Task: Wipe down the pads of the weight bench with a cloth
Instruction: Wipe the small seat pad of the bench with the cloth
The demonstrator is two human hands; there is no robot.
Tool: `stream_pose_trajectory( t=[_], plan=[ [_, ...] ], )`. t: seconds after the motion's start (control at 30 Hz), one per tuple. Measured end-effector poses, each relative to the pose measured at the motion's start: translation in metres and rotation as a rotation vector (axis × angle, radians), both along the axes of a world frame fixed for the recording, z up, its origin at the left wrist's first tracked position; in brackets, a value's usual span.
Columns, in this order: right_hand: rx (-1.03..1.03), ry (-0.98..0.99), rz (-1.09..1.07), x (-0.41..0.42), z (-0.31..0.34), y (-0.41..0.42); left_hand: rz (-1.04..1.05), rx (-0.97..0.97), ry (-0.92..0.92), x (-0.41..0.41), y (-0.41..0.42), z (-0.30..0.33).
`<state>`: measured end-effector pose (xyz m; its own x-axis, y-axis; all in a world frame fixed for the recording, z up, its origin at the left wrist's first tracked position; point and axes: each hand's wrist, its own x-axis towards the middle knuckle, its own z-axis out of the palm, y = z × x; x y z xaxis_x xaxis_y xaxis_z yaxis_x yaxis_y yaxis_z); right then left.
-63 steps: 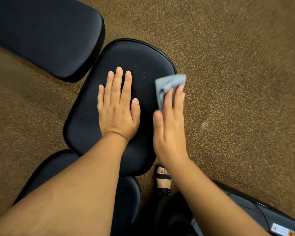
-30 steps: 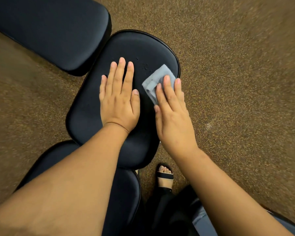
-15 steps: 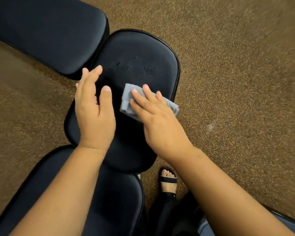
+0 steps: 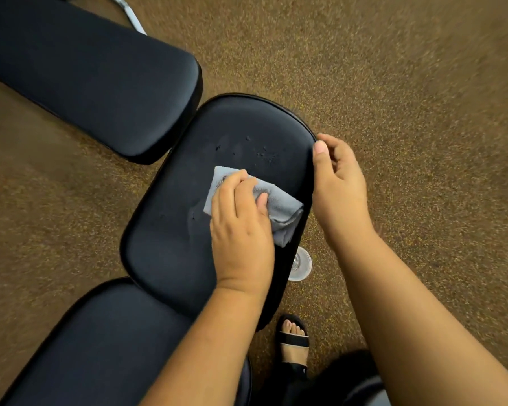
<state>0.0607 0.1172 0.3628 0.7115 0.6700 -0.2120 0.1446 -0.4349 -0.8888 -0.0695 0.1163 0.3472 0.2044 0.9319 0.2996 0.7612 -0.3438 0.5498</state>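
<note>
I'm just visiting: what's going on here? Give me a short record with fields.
activity: wiping a bench pad
cloth: grey cloth, lying on the middle pad
left hand: left hand holds the cloth against the pad
right hand: right hand at the pad's right edge, fingers loosely curled, holding nothing
marks: small droplets ahead of the cloth
floor: brown carpet

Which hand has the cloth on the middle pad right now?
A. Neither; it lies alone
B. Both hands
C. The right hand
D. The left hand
D: the left hand holds the grey cloth on the middle pad, while the right hand touches the pad's edge, off the cloth.
</note>
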Motion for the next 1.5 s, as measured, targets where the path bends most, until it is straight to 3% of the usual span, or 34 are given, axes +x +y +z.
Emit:
stream_pose_trajectory(
  t=[0.23, 0.37, 0.47, 0.57, 0.77, 0.93, 1.13, 1.33, 1.5],
  plan=[
    [0.041, -0.052, 0.032, -0.002, -0.02, 0.019, -0.219, -0.051, -0.061, -0.02, 0.037, 0.007],
    [0.106, -0.042, -0.019, -0.005, -0.027, 0.02, 0.003, -0.052, 0.083, -0.008, 0.016, 0.015],
    [0.122, -0.071, -0.027, -0.004, -0.03, 0.02, 0.112, -0.168, 0.044, 0.015, 0.001, 0.019],
    [0.122, -0.097, -0.008, -0.003, -0.032, 0.019, 0.083, -0.231, 0.046, 0.032, 0.01, 0.016],
    [0.123, -0.119, 0.008, -0.002, -0.033, 0.02, 0.022, -0.138, 0.214, 0.035, 0.074, 0.012],
    [0.122, -0.133, 0.01, -0.002, -0.033, 0.018, 0.086, -0.15, 0.283, 0.028, 0.043, 0.008],
    [0.11, -0.133, -0.001, -0.002, -0.034, 0.019, -0.149, -0.147, 0.346, -0.001, 0.004, -0.001],
    [0.127, -0.119, -0.012, -0.003, -0.034, 0.02, -0.208, -0.12, 0.225, 0.014, 0.052, 0.011],
    [0.144, -0.086, -0.009, -0.002, -0.034, 0.02, -0.26, -0.047, 0.274, 0.031, 0.076, 0.014]
  ],
)
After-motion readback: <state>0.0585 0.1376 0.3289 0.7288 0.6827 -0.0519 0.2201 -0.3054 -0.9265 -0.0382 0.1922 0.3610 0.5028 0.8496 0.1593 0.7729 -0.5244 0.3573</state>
